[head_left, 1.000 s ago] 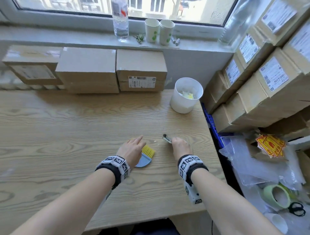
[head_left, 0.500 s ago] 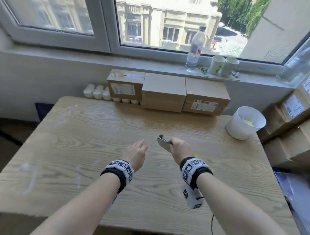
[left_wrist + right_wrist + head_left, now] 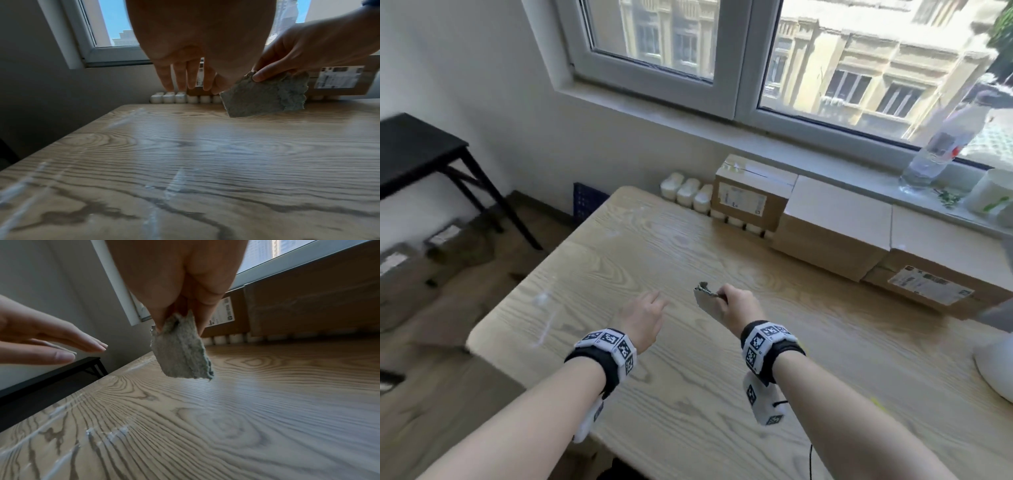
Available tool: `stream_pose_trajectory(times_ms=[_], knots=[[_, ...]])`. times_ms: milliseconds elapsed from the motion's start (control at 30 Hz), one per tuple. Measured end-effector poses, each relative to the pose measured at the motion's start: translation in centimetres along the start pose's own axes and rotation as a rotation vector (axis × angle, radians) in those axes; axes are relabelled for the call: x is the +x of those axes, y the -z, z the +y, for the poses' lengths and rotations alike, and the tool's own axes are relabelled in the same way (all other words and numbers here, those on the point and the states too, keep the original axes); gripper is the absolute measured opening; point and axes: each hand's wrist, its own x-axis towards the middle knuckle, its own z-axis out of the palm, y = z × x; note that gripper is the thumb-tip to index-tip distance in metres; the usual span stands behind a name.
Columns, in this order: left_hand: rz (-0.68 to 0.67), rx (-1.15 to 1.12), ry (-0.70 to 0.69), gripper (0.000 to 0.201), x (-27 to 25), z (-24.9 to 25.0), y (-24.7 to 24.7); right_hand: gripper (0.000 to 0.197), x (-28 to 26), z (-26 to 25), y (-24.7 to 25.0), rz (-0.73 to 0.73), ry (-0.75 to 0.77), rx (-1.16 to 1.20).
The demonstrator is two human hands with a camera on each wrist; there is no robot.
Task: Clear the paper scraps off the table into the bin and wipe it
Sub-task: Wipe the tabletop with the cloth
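My right hand (image 3: 736, 305) pinches a small grey wiping cloth (image 3: 707, 301) by its top edge, and the cloth hangs just above the wooden table (image 3: 688, 394). The cloth (image 3: 261, 95) (image 3: 180, 353) is ragged and rectangular, held between thumb and fingers (image 3: 164, 318). To its left my left hand (image 3: 643, 315) hovers over the table with straight, relaxed fingers (image 3: 180, 78), holding nothing. White smears (image 3: 541, 301) (image 3: 115, 433) streak the left part of the tabletop. The white bin (image 3: 993, 370) shows only partly at the right edge.
Cardboard boxes (image 3: 832, 226) line the table's back under the windowsill, with small white containers (image 3: 688, 192) beside them. A water bottle (image 3: 935, 150) and a paper cup (image 3: 993, 198) stand on the sill. A black side table (image 3: 417, 150) is on the left.
My view has swung left. My left hand has come off the blue and yellow brush, which is now out of sight. My right hand has lifted the cloth off the table.
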Motion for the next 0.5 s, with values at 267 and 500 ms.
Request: stream_pose_trajectory(times_ms=[267, 500], knots=[[-0.002, 0.045, -0.037, 0.023, 2.6, -12.1, 0.7, 0.022, 9.0, -9.1, -4.4, -0.037, -0.035, 0.006], [-0.058, 0.042, -0.098, 0.032, 7.1, -21.1, 0.5, 0.022, 18.2, -15.5, -7.9, -0.018, -0.138, -0.002]])
